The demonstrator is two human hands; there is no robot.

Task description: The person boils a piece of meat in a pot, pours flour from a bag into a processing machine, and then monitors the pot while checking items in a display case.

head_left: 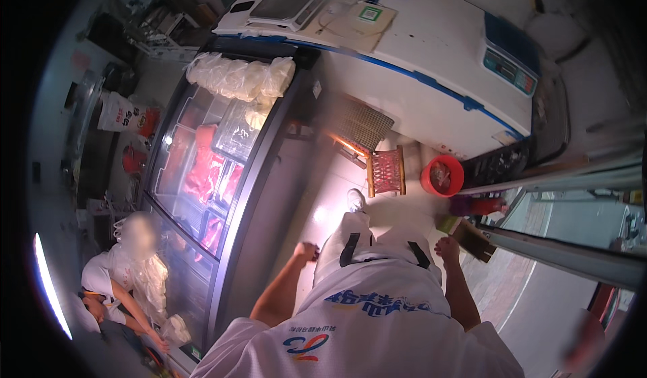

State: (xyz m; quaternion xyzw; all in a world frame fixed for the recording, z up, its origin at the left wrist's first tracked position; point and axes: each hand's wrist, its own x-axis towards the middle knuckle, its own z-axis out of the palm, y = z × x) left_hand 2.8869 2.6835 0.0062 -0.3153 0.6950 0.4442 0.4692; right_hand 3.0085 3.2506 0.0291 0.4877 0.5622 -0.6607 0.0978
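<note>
My left hand (308, 251) hangs low beside my left leg, its fingers curled, with nothing visible in it. On the other side my right hand (446, 248) is closed in a loose fist beside my right thigh, and no object shows in it. Neither hand touches anything around it. Nearest to the left is the metal-framed side of a glass display case (253, 196), where cuts of red meat (200, 169) lie under a pink light. A cardboard box (473, 239) stands on the floor just past my right hand.
Ahead are a small woven stool (386, 171), a red bucket (442, 176) and a white chest freezer (397, 95) bearing scales (510, 60). Plastic bags (239, 78) lie atop the display case. Behind it, at left, another person (128, 283) is present. A doorway opens at right.
</note>
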